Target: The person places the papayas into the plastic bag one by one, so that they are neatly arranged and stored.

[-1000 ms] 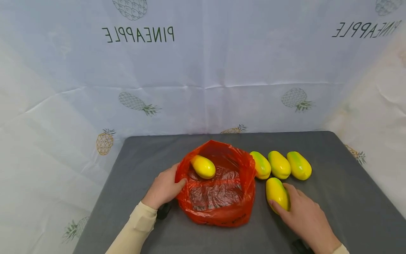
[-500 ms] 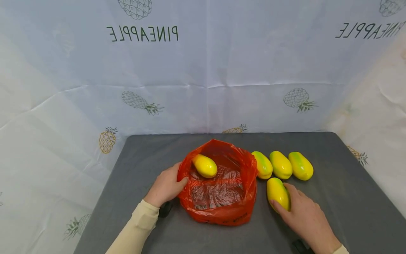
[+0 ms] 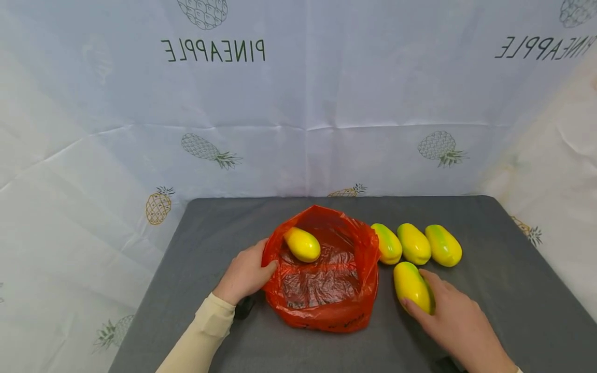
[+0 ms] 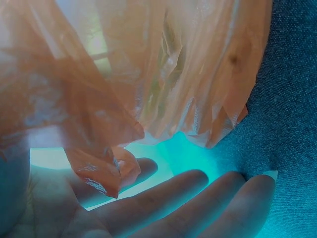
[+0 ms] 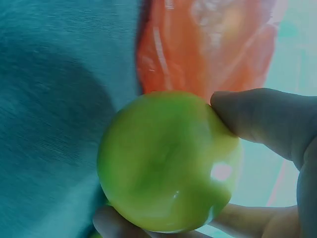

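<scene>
A red plastic bag (image 3: 326,315) stands with its mouth open in the middle of the head view, one yellow papaya (image 3: 303,245) inside it. My left hand (image 3: 244,272) holds its left rim, thumb over the edge. The left wrist view shows the longer fingers stretched out beneath the bag (image 4: 208,64). To the right of the bag, my right hand (image 3: 454,318) grips another yellow-green papaya (image 3: 412,287) between thumb and fingers. The right wrist view shows this papaya (image 5: 163,158) end-on; whether it touches the table cannot be told.
Three more papayas, left (image 3: 388,244), middle (image 3: 414,243) and right (image 3: 443,245), lie in a row behind the right hand, the left one beside the bag. The table (image 3: 233,217) is dark grey. A pineapple-print cloth (image 3: 280,93) rises behind and at the sides.
The head view has shifted slightly. My right hand, with its papaya, has moved very slightly right and nearer to me. The left hand keeps its hold on the bag.
</scene>
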A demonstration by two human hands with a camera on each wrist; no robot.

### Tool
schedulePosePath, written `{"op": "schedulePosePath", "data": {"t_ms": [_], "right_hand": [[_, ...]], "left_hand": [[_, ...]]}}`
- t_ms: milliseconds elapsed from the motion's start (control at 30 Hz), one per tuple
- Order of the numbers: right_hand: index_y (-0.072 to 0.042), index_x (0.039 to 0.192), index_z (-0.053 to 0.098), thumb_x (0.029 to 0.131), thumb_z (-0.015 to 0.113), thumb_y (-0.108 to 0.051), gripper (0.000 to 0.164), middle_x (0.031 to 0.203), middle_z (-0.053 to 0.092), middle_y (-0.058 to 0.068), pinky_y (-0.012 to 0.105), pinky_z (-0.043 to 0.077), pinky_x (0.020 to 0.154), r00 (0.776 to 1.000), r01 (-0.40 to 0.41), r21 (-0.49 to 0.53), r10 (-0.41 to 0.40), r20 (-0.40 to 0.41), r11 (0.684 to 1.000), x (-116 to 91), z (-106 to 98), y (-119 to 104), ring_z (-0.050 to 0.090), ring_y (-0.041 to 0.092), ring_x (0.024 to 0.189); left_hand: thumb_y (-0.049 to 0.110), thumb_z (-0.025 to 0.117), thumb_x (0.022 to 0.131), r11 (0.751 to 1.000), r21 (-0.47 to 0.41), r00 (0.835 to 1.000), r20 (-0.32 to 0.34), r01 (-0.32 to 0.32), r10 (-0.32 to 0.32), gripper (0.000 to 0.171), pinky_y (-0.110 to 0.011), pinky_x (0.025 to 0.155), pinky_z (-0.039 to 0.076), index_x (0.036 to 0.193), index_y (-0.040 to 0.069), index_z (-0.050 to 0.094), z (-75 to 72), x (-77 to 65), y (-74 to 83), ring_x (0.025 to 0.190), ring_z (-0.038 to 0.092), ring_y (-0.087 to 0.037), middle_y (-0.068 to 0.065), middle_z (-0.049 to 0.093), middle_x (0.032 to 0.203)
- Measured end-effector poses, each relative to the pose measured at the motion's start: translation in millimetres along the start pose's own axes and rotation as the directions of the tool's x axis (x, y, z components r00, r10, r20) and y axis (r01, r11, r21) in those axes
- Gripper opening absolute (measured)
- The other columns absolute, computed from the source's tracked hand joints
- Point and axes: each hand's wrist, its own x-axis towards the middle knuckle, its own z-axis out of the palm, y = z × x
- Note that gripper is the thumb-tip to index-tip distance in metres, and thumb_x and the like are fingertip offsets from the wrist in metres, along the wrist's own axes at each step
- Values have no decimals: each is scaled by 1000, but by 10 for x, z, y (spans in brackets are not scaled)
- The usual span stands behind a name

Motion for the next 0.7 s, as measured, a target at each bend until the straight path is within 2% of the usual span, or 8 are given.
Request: {"op": "schedulePosePath", "data": {"t_ms": [267,467,567,700], "right_hand": [[2,154,49,93,73,-69,97,136,65,36,62,59,75,992,81,-39,-84,-92,996,-46,-235,-97,71,42,97],[-2,153,52,93,76,-64,89,131,69,32,53,57,64,972,147,-52,-154,-177,988,-36,-412,-203,69,34,88],[-5,155,51,93,76,-63,87,131,69,29,48,55,61,962,181,-64,-190,-196,981,-22,-484,-304,68,31,83],[-6,155,52,95,77,-58,84,136,69,26,49,58,64,945,235,-66,-244,-217,970,2,-558,-517,70,33,91]], "left_hand": [[25,72,101,1000,-6,1000,2,9,-9,59,-50,93,64,154,6,56,-1,-8,7,100,74,-25,-13,75,131],[25,72,101,1000,-6,1000,8,22,-22,59,-49,91,64,154,6,55,-13,-15,23,98,73,-24,-14,75,132],[26,72,101,1000,-9,999,11,30,-30,59,-49,90,65,155,6,54,-18,-12,32,97,72,-23,-13,75,132],[26,71,101,1000,-13,1000,15,27,-27,59,-48,89,65,154,5,55,-19,-8,36,95,72,-22,-14,75,131]]}}
